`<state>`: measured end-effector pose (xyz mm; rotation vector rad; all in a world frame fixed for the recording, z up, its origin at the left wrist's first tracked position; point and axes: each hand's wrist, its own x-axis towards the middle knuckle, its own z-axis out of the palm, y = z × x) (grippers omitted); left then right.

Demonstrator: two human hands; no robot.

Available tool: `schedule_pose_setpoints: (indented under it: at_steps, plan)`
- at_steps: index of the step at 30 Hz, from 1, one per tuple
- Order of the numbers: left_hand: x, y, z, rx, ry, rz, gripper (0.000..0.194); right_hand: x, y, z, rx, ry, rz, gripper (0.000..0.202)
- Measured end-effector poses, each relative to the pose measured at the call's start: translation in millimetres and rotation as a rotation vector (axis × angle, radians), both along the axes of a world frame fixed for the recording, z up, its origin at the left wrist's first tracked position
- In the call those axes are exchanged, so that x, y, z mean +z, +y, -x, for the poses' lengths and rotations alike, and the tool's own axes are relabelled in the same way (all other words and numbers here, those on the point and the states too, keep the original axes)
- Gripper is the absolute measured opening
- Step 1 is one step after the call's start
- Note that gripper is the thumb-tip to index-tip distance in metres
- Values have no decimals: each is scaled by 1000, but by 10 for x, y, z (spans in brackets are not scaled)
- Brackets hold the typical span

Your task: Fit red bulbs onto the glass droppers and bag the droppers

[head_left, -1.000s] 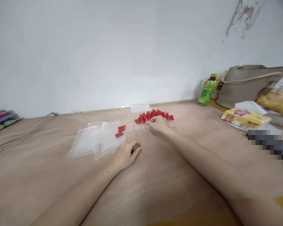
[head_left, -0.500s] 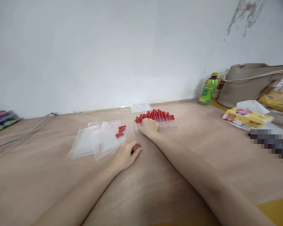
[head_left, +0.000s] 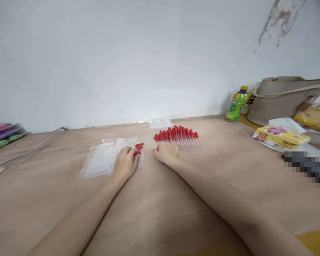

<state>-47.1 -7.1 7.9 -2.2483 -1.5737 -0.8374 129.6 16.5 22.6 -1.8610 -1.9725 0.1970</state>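
Note:
My left hand is over the clear plastic bags, its thumb and fingertips closed on one red rubber bulb. Two more red bulbs lie just beyond its fingertips. My right hand rests on the table with curled fingers, beside a few thin clear tubes; whatever its fingertips hold is too small to make out. Behind and right of it lies a row of droppers with red bulbs and clear stems.
A clear sheet lies near the wall. At the right are a green bottle, a beige bag, a yellow tissue pack and a pixelated dark object. A grey cable and a colourful case are at the left.
My left hand has moved left and forward onto the bags and closed on a red bulb. My right hand has drawn back slightly from the dropper row toward the thin tubes.

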Motion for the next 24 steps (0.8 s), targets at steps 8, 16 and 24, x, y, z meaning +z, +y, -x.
schedule_pose_setpoints:
  at_steps: [8, 16, 24]
  plan:
    - [-20, -7, -28, 31, -88, 79, 12, -117, -610, -472, 195, 154, -167, 13]
    - [-20, -4, -19, 95, -23, 56, 20, -136, -719, -696, 156, 197, -120, 29]
    - [19, -397, -442, -337, -126, -21, 13, -158, -716, -737, 154, 100, -144, 14]
